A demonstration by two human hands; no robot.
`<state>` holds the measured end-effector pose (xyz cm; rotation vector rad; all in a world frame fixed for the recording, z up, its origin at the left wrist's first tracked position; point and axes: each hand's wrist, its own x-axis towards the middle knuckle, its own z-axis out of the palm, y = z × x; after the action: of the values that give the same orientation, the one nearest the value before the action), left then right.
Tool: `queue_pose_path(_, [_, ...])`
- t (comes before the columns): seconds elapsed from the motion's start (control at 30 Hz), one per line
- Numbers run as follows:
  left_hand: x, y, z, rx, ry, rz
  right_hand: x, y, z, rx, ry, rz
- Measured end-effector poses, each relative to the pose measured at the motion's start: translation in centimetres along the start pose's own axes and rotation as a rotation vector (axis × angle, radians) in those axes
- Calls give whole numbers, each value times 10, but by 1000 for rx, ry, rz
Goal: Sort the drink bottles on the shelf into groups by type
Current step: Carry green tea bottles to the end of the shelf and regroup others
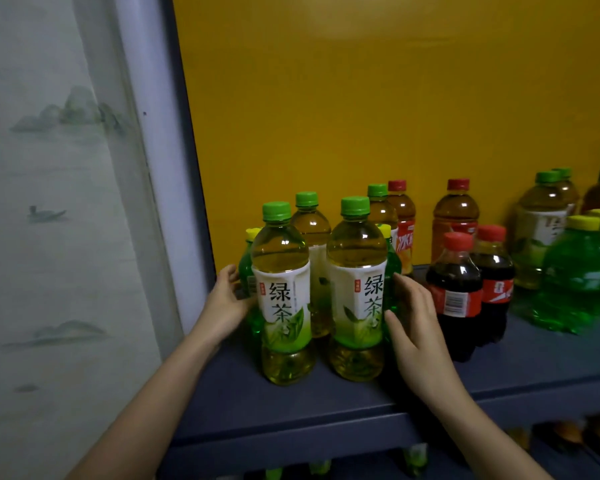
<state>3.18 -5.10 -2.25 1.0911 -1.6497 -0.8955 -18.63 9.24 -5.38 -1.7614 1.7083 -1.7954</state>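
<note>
Two green tea bottles (280, 292) (356, 289) with green caps stand at the front left of the blue shelf (291, 403), and two more stand behind them. A green soda bottle (247, 268) with a yellow cap sits at the left of the cluster; my left hand (227, 301) curls around it. Another green soda bottle (392, 268) stands at the right of the cluster, and my right hand (413, 313) wraps its side, thumb near the front. Both soda bottles are mostly hidden by the tea bottles.
Two cola bottles (454, 292) stand just right of my right hand. Red-capped iced tea bottles (456, 216) line the yellow back wall (361, 98). Further right are more green tea (537, 230) and green soda bottles (575, 275). The shelf post (174, 202) is at left.
</note>
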Motion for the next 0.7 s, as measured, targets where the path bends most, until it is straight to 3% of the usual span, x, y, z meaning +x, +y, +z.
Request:
queue_pose_path(0.13, [4, 8, 10, 106, -87, 106, 5, -1, 2, -71, -28, 21])
queue_pose_path(0.27, [4, 10, 11, 97, -77, 174, 20, -2, 3, 38, -95, 152])
queue_pose_path(0.43, [-6, -3, -8, 22, -50, 63, 31, 6, 9, 79, -182, 342])
queue_pose_path(0.7, [-47, -5, -33, -57, 19, 107, 20, 1, 6, 14, -131, 345])
